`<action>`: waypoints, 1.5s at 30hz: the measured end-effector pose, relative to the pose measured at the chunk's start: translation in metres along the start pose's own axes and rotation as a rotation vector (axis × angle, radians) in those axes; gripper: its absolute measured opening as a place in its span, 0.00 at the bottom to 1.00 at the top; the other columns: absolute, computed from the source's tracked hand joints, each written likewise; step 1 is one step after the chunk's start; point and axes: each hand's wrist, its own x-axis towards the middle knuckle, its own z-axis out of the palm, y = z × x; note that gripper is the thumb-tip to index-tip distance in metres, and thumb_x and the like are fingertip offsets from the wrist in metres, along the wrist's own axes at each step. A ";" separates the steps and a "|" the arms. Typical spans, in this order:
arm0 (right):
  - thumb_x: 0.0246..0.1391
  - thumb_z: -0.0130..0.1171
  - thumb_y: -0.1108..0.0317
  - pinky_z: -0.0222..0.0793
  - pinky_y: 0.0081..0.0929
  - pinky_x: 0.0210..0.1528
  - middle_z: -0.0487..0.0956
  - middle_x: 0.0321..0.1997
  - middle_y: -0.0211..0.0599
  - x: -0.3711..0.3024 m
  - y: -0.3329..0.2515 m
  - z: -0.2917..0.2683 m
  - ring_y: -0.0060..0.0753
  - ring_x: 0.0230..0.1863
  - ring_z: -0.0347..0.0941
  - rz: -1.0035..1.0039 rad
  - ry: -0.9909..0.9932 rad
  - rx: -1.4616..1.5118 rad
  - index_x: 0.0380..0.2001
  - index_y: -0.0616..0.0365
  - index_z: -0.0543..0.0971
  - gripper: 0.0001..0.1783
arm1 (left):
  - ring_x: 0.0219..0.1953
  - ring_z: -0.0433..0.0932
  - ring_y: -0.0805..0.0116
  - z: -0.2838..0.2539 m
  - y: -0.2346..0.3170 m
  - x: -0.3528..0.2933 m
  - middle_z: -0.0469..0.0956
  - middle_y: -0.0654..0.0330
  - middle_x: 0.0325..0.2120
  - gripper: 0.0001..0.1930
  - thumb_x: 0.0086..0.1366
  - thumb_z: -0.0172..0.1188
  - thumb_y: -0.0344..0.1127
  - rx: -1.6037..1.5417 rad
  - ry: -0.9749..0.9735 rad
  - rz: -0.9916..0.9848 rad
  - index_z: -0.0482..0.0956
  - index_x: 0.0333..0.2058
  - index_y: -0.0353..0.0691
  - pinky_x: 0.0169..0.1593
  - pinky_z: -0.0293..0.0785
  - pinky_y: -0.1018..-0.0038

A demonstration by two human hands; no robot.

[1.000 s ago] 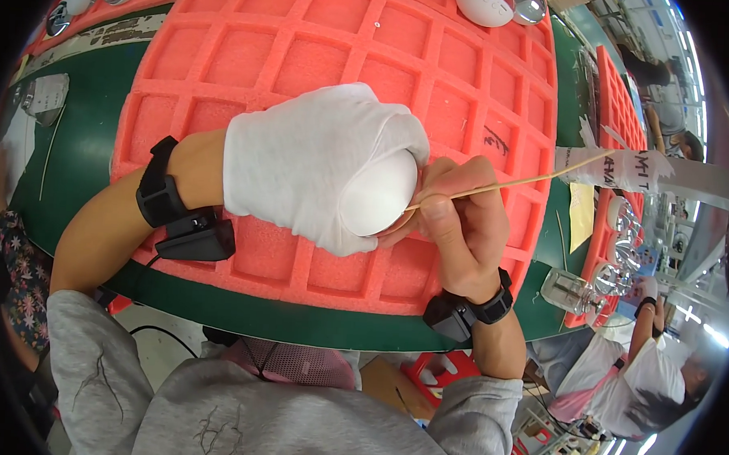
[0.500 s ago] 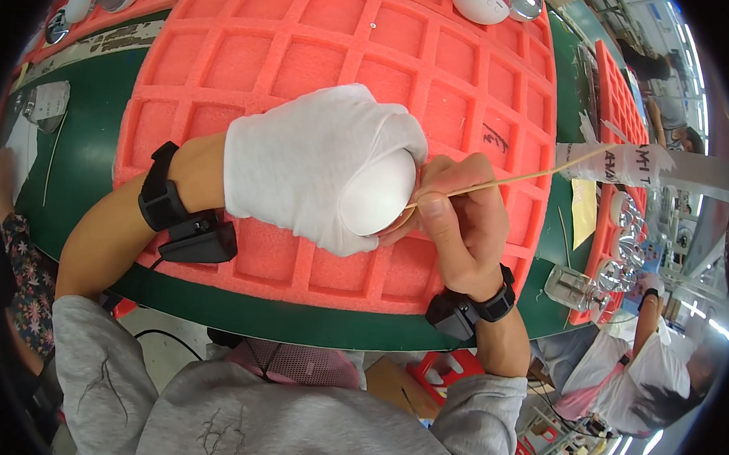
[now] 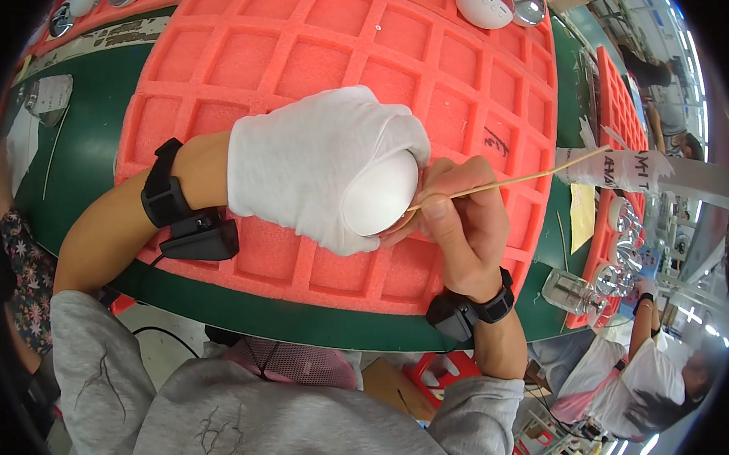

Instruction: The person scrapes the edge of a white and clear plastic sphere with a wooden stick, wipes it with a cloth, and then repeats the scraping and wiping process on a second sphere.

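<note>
Two hands meet over the large pink foam tray with square pockets (image 3: 314, 67), which lies on the green-topped bench (image 3: 319, 327), and what matters most between them is how the thin, straight, pale wooden stick (image 3: 523, 179) stands to the smooth, glossy white domed piece (image 3: 380, 193). The left hand (image 3: 326, 173), in a white cloth glove, has its grip wrapped round the dome, palm and fingers cupping it from the far side and the left, with the curved face turned up toward the wearer. The bare right hand (image 3: 466, 224) has its grip closed on the stick, pinched between thumb and forefinger close to its lower end. From that pinch the dome lies just to the left, so near that the right fingertips reach its edge. The stick's long axis slants: its lower end points left and slightly toward the wearer, at the dome's right-hand edge, while its longer free part rises away to the right, past the tray's edge. Whether the tip touches the dome or passes underneath cannot be told, since fingers crowd that spot.
</note>
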 end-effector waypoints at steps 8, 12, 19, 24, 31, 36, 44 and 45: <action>0.68 0.48 0.76 0.79 0.28 0.30 0.70 0.36 0.44 0.000 0.002 0.002 0.39 0.29 0.80 -0.033 0.002 -0.017 0.43 0.65 0.66 0.04 | 0.34 0.75 0.55 0.000 0.001 0.000 0.75 0.60 0.35 0.27 0.45 0.77 0.41 -0.025 -0.023 -0.032 0.74 0.41 0.42 0.40 0.70 0.62; 0.67 0.48 0.79 0.83 0.29 0.34 0.72 0.36 0.44 0.002 0.000 0.000 0.36 0.33 0.81 -0.020 0.025 0.059 0.43 0.66 0.67 0.04 | 0.34 0.75 0.54 -0.002 0.001 0.002 0.75 0.60 0.35 0.26 0.45 0.77 0.41 -0.044 -0.044 -0.065 0.74 0.41 0.42 0.40 0.70 0.62; 0.67 0.48 0.77 0.73 0.24 0.32 0.72 0.34 0.42 0.001 -0.002 0.003 0.30 0.30 0.74 -0.045 0.025 -0.097 0.41 0.65 0.69 0.02 | 0.35 0.76 0.54 -0.004 0.002 0.004 0.76 0.59 0.35 0.25 0.44 0.76 0.41 -0.042 -0.102 -0.115 0.75 0.40 0.42 0.40 0.70 0.62; 0.67 0.47 0.77 0.74 0.24 0.30 0.71 0.35 0.43 0.008 0.000 -0.011 0.30 0.28 0.73 -0.247 -0.177 -0.381 0.42 0.65 0.68 0.03 | 0.28 0.80 0.50 -0.005 0.003 0.009 0.79 0.54 0.28 0.20 0.45 0.74 0.41 0.124 -0.035 0.090 0.78 0.34 0.38 0.32 0.77 0.62; 0.67 0.48 0.78 0.75 0.24 0.28 0.72 0.36 0.44 -0.001 0.003 0.000 0.31 0.28 0.75 -0.029 0.023 0.041 0.43 0.65 0.68 0.03 | 0.35 0.76 0.53 -0.001 0.002 0.003 0.76 0.59 0.34 0.24 0.45 0.75 0.42 -0.069 0.014 -0.048 0.76 0.38 0.42 0.40 0.70 0.62; 0.67 0.48 0.79 0.74 0.24 0.29 0.72 0.36 0.44 0.000 0.001 -0.004 0.30 0.29 0.75 -0.063 -0.036 -0.114 0.43 0.65 0.68 0.03 | 0.35 0.76 0.53 -0.002 0.000 0.002 0.76 0.59 0.36 0.24 0.45 0.75 0.43 0.003 -0.057 -0.042 0.76 0.39 0.42 0.41 0.70 0.62; 0.66 0.49 0.81 0.75 0.24 0.30 0.73 0.35 0.44 0.001 0.002 -0.012 0.28 0.31 0.75 -0.175 -0.148 -0.255 0.41 0.65 0.68 0.03 | 0.38 0.75 0.54 -0.009 0.007 0.009 0.76 0.59 0.38 0.26 0.43 0.75 0.42 0.079 -0.184 -0.071 0.76 0.40 0.42 0.43 0.69 0.63; 0.65 0.49 0.81 0.75 0.24 0.30 0.73 0.35 0.44 0.000 0.001 -0.013 0.29 0.31 0.75 -0.160 -0.127 -0.236 0.41 0.65 0.69 0.03 | 0.39 0.75 0.54 -0.006 0.006 0.008 0.76 0.59 0.38 0.27 0.42 0.75 0.42 0.055 -0.123 -0.048 0.76 0.41 0.42 0.44 0.69 0.63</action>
